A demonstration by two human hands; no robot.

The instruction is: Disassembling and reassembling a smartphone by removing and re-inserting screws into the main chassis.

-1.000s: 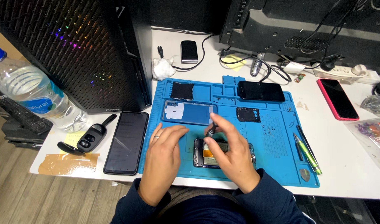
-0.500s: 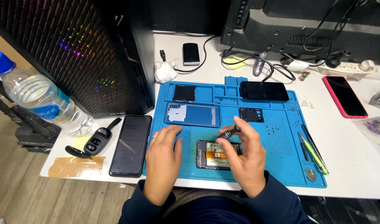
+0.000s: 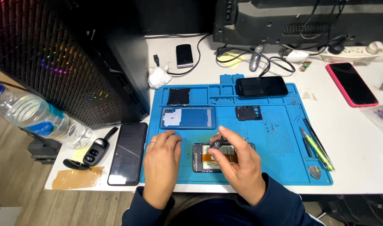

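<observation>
The right hand [image 3: 237, 165] pinches a small dark screwdriver [image 3: 217, 144] between thumb and fingertips, its tip down on the opened phone [image 3: 208, 159]. That phone lies face down on the near part of the blue repair mat [image 3: 279, 167], its back removed, an orange flex cable and metal shielding showing inside. The left hand [image 3: 161, 161] holds nothing: it lies flat, fingers loosely together, on the mat just left of the opened phone, with a ring on 1 finger. Whether it touches the phone's edge cannot be told.

Behind the opened phone on the mat lie a blue back cover [image 3: 188, 117] with white patches, and to the right of that a small black plate [image 3: 248, 113]. Farther back on the mat sit a square black part [image 3: 178, 96] and a black phone [image 3: 261, 86], screen up. At the mat's right edge lie a green pen [image 3: 317, 149], a thin black tool [image 3: 313, 134] and a grey pick [image 3: 314, 172].

Left of the mat, on the white worktop [image 3: 358, 142], lies another black phone [image 3: 128, 152], then a car key fob [image 3: 95, 152] and a strip of brown tape [image 3: 77, 177]. A plastic water bottle [image 3: 32, 119] lies beyond the worktop's left edge, beside a black computer tower [image 3: 70, 58]. Right of the mat, well apart, rests a phone in a pink case [image 3: 352, 84]. Behind the mat are a white crumpled wad [image 3: 159, 77], a small black device [image 3: 184, 55] on a cable, and a power strip [image 3: 354, 52].
</observation>
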